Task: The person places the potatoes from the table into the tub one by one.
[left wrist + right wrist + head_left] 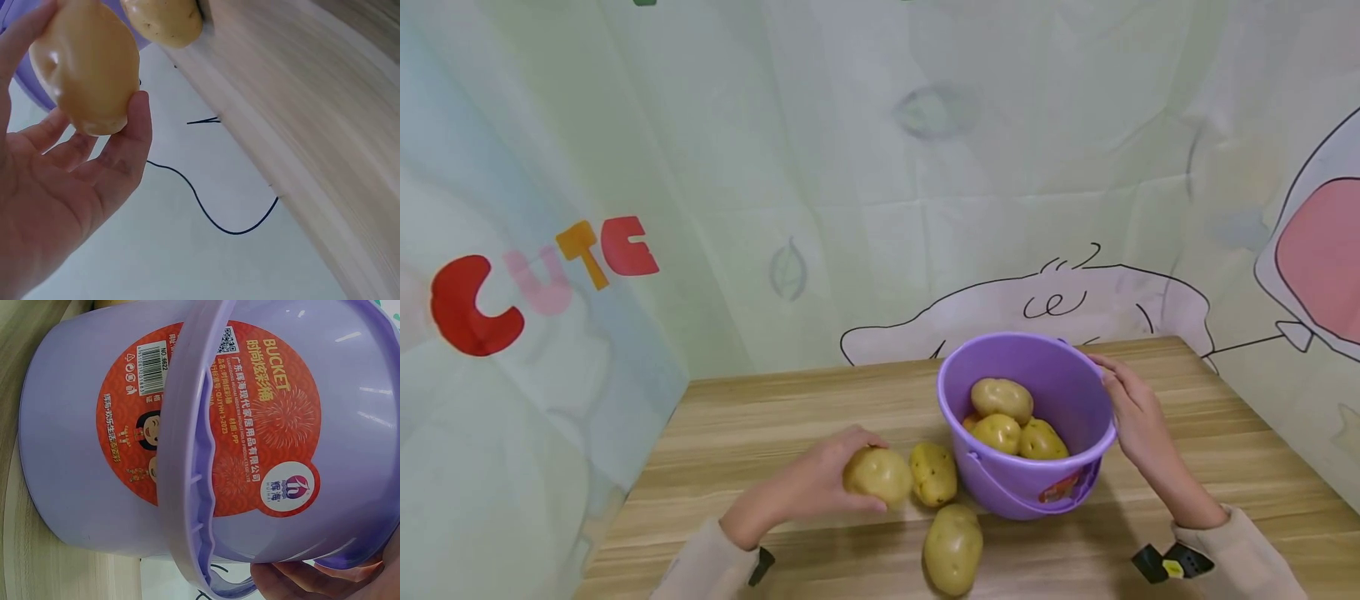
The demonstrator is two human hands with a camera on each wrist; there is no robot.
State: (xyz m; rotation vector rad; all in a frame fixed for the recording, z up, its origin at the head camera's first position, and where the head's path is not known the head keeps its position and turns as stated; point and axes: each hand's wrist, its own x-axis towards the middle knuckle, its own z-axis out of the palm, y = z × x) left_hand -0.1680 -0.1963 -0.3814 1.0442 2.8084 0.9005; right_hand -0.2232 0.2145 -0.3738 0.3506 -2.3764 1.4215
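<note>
A purple bucket (1022,483) stands upright at the right of the wooden table, several potatoes (1002,401) inside it. The left hand (820,479) grips a potato (877,477) left of the bucket; in the left wrist view the left hand (75,181) has thumb and fingers round this potato (94,69). The right hand (1142,421) holds the bucket's right rim; in the right wrist view its fingers (306,579) are at the rim of the bucket (75,437), whose red label and handle face the camera.
Two more potatoes lie on the table (745,417): one (933,474) against the bucket's left side, another (953,550) nearer the front. A printed curtain (850,208) hangs behind and beside the table.
</note>
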